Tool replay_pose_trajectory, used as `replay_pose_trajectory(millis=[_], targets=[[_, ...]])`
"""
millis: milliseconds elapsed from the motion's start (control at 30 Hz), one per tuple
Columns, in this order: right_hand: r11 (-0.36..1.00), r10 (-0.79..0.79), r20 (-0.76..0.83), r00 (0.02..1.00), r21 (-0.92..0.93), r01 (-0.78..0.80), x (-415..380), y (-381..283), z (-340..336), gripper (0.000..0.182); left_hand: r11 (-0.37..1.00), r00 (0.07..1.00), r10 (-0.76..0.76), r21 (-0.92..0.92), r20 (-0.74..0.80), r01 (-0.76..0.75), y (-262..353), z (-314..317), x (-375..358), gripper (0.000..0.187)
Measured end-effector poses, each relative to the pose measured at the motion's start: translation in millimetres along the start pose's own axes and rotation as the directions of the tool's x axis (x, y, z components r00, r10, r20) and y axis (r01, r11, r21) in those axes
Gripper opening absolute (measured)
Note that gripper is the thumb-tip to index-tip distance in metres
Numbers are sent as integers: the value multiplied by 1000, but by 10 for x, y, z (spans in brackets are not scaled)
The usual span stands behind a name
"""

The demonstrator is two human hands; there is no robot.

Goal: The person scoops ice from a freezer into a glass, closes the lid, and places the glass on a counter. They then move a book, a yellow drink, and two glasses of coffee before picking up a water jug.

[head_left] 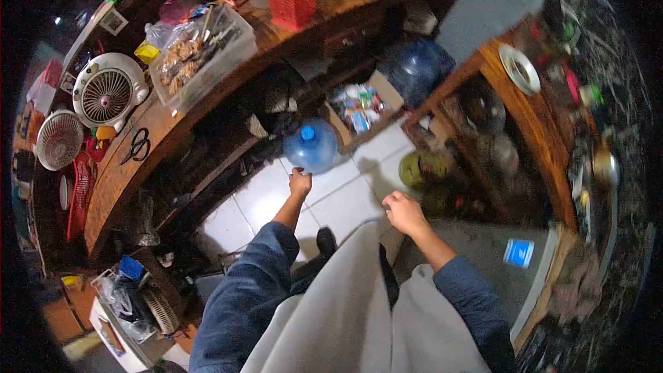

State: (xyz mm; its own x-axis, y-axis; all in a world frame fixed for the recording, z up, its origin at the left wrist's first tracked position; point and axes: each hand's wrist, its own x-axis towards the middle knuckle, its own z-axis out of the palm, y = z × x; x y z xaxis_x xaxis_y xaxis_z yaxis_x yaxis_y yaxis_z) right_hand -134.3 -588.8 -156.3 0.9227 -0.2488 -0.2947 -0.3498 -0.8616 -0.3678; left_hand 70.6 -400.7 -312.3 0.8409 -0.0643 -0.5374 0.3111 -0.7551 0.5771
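Observation:
A large translucent blue water jug (312,146) with a bright blue cap stands on the white tiled floor (338,200). My left hand (299,184) overlaps its near edge in the head view, finger and thumb slightly apart; whether skin meets plastic cannot be made out. My right hand (406,214) hovers further right with loosely bent fingers, and nothing shows in it. The nearest thing to that hand is a round yellow-green container (422,168) under the wooden shelf.
A cardboard box (387,93) of small packets sits behind the jug, with a second dark blue jug (418,69) beside it. The curved wooden counter (162,128) carries a fan (107,90), scissors (137,146), a clear bin (238,41) and a red basket (291,0).

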Motion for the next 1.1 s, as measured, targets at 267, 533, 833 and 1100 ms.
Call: replay_pose_trajectory(millis=[267, 533, 833, 1100], targets=[[953, -132, 21, 991, 277, 121, 2974, 467, 888, 19, 980, 976, 159, 146, -148, -137, 720, 493, 1200, 48], [981, -94, 346, 933, 192, 27, 3927, 469, 1938, 26, 718, 946, 317, 670, -74, -189, 129, 1238, 2180, 43], [991, 102, 349, 932, 40, -124, 3900, 587, 2278, 43, 950, 986, 126, 299, -112, -88, 100, 444, 816, 39], [889, -456, 546, 703, 303, 342, 2849, -806, 2175, 48, 988, 725, -145, -134, -673, 73, -161, -799, -1426, 46]])
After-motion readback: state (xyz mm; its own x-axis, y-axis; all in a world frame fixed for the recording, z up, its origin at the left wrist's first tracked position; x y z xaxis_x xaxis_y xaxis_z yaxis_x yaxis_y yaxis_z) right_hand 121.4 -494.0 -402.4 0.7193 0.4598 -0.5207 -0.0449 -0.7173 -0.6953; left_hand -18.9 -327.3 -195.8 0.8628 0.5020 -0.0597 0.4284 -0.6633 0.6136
